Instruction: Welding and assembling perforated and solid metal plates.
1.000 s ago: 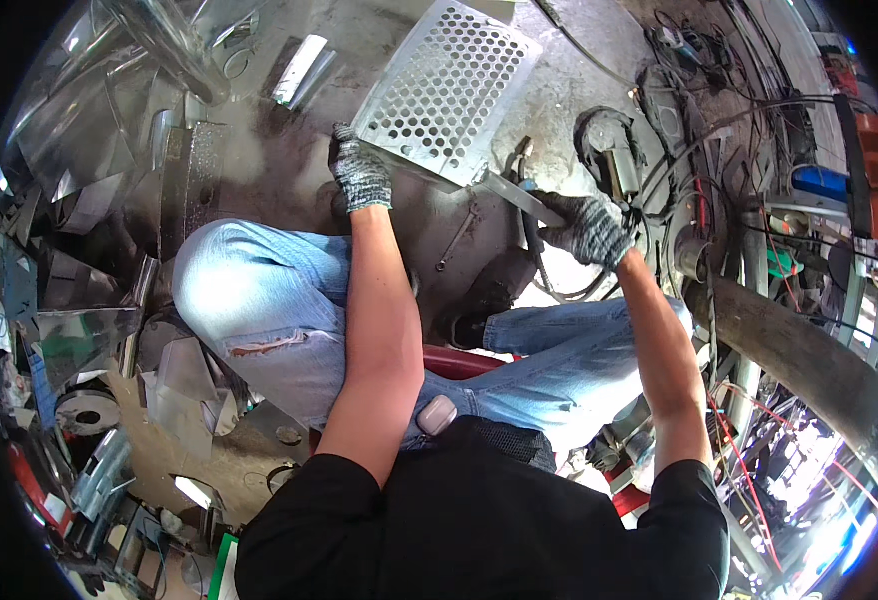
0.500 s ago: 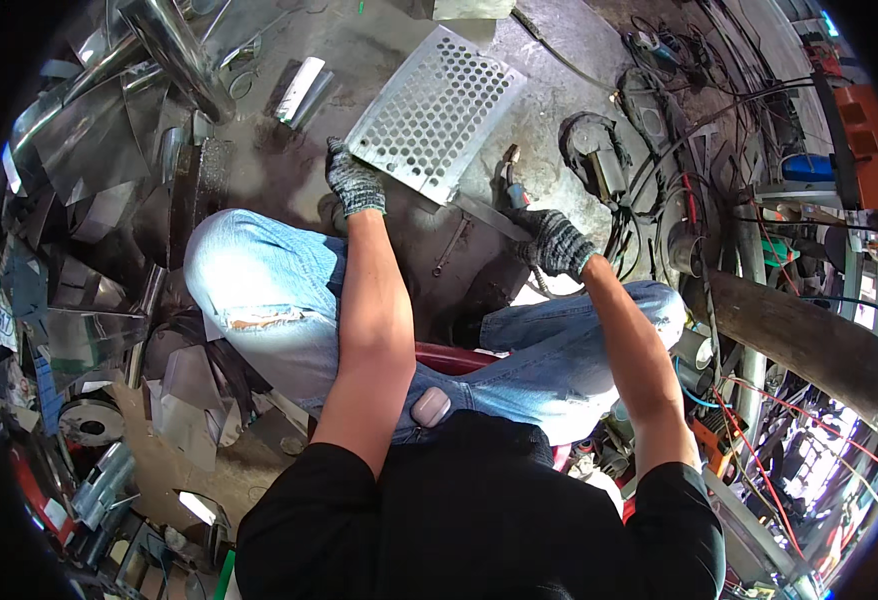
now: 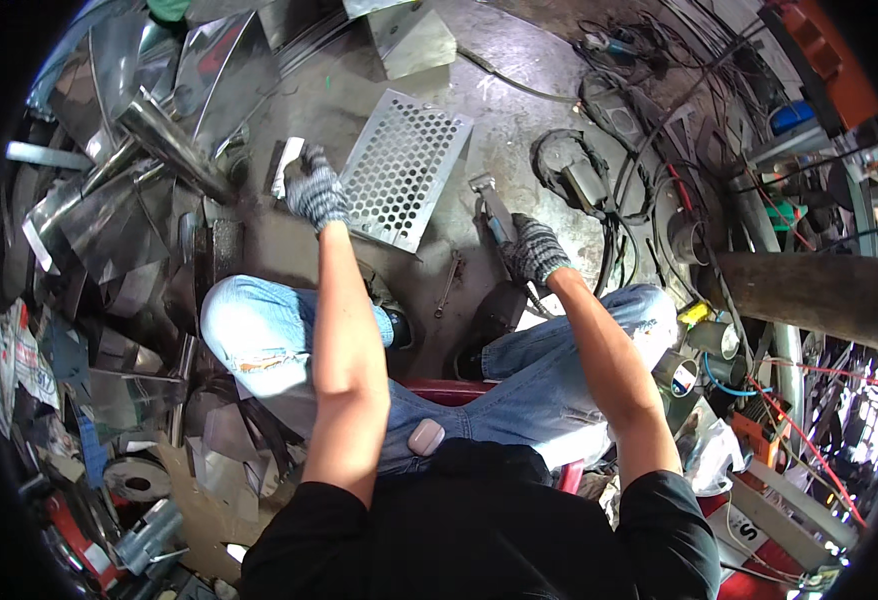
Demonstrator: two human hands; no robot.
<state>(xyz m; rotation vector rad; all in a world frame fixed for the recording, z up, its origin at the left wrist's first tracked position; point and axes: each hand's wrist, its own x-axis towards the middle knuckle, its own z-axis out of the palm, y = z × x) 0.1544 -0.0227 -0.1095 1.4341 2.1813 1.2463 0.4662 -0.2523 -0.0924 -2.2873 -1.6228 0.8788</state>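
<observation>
My left hand (image 3: 316, 192), in a grey striped knit glove, reaches over the floor left of a perforated metal plate (image 3: 406, 165). Its fingers and thumb are apart beside a small white tube-like piece (image 3: 288, 160), partly hidden by the glove; no firm hold is visible. A matching glove covers my right hand (image 3: 539, 250), closed around the lower end of a flat metal strip (image 3: 497, 212) that points up and away. The grip hides that end. Between the hands, nearer me, an open-ended wrench (image 3: 448, 286) lies on the floor.
Bent sheet-metal scraps and a shiny steel pipe (image 3: 177, 150) crowd the left. A metal box (image 3: 414, 42) stands beyond the plate. Right of my right hand lie a dark round object with a block (image 3: 587, 185) and tangled cables. A thick cylinder (image 3: 799, 300) lies at the right.
My left hand has let go of the perforated plate's near corner and moved left to the white piece. The strip in my right hand has swung to point away from me. The view has shifted.
</observation>
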